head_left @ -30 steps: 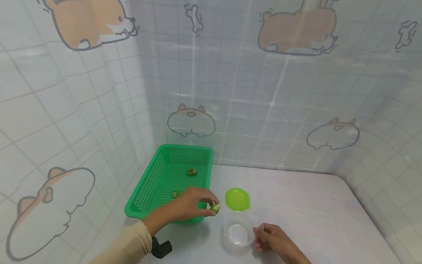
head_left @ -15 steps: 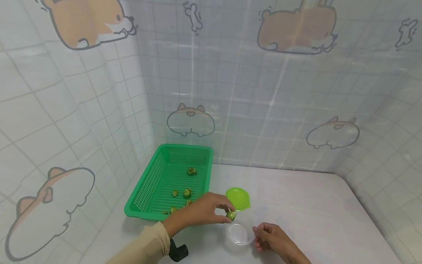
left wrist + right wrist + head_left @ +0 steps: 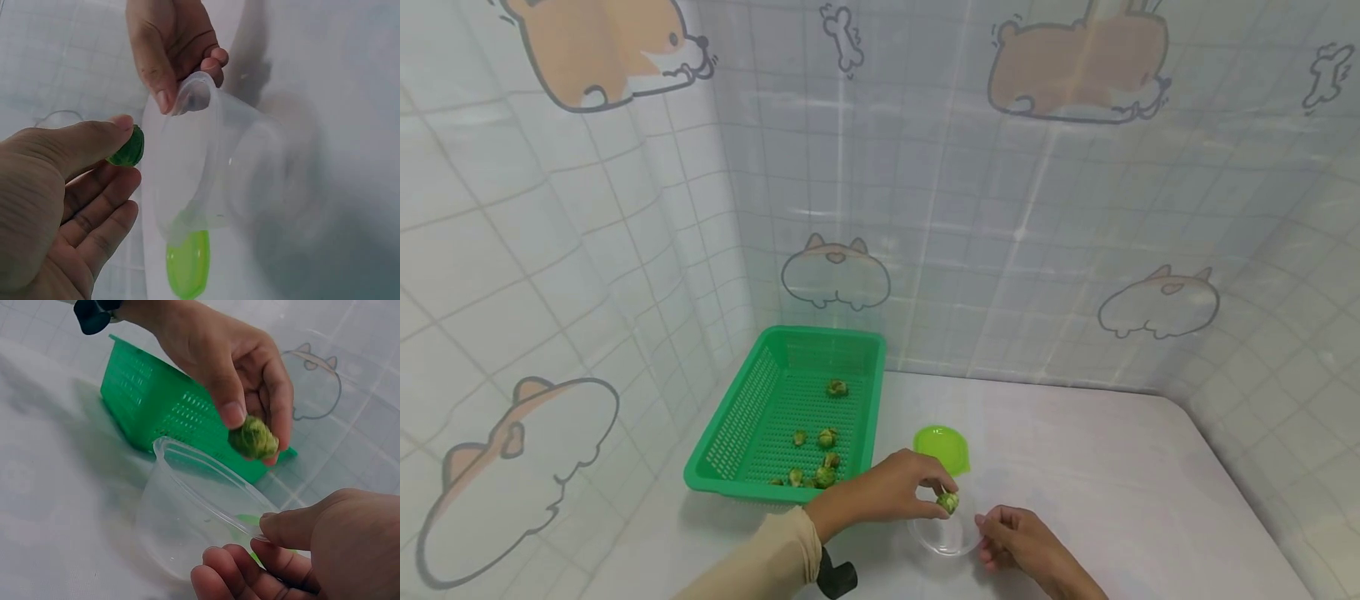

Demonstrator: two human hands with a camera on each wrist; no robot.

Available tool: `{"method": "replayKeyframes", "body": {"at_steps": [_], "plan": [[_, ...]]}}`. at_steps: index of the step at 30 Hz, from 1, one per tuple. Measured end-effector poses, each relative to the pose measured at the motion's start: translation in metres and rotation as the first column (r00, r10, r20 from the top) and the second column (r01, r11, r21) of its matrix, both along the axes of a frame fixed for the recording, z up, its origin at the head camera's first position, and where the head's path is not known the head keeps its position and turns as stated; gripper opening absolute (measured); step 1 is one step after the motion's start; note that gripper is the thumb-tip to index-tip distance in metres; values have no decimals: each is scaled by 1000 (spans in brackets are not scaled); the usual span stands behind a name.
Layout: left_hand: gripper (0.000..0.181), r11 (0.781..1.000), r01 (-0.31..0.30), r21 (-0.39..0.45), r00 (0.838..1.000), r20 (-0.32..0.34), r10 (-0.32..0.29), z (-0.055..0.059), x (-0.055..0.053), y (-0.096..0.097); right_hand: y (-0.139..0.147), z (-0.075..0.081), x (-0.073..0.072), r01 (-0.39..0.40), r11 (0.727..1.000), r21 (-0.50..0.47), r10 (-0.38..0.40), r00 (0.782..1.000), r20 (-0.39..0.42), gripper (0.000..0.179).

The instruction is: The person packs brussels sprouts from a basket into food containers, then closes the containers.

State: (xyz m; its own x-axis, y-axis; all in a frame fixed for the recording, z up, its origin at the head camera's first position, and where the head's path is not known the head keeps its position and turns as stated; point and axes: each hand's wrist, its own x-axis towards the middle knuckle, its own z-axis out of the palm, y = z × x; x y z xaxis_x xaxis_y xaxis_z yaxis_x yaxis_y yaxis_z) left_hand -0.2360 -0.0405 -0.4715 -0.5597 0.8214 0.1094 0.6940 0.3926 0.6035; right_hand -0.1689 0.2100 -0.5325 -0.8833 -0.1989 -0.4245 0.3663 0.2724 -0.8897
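A small green Brussels sprout (image 3: 948, 502) is pinched between the thumb and fingers of my left hand (image 3: 895, 487). That hand hovers just over the mouth of a clear plastic tub (image 3: 169, 531). My right hand (image 3: 1022, 542) pinches the tub's rim at its right side, thumb on top, as the right wrist view shows. The tub looks empty in both wrist views. Behind it on the table lies a bright green lid (image 3: 942, 448). To the left stands a green perforated basket (image 3: 752, 417) with several more sprouts (image 3: 825, 477) on its floor.
The white table (image 3: 1075, 467) reaches back to a tiled-pattern curtain (image 3: 985, 250) printed with cartoon dogs, which also runs along the left and right sides. A black device (image 3: 837, 577) sits at my left wrist.
My left hand has carried the sprout rightward from beside the basket to above the tub, uncovering more sprouts in the basket. The right hand and tub have stayed put.
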Motion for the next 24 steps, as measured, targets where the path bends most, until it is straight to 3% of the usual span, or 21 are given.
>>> {"method": "replayKeyframes", "body": {"at_steps": [10,18,24], "plan": [[29,999,10,-48,1000,-27,-11,-9,-2,9,1,2,1,-15,1000,-18,15,1000,-9,34],[26,989,-26,-147,999,-36,21,-16,0,22,2,1,0,-14,999,-32,14,1000,1,32],[24,981,-36,-193,999,-36,30,-16,4,30,2,0,0,-31,997,-74,30,999,-19,30]]}}
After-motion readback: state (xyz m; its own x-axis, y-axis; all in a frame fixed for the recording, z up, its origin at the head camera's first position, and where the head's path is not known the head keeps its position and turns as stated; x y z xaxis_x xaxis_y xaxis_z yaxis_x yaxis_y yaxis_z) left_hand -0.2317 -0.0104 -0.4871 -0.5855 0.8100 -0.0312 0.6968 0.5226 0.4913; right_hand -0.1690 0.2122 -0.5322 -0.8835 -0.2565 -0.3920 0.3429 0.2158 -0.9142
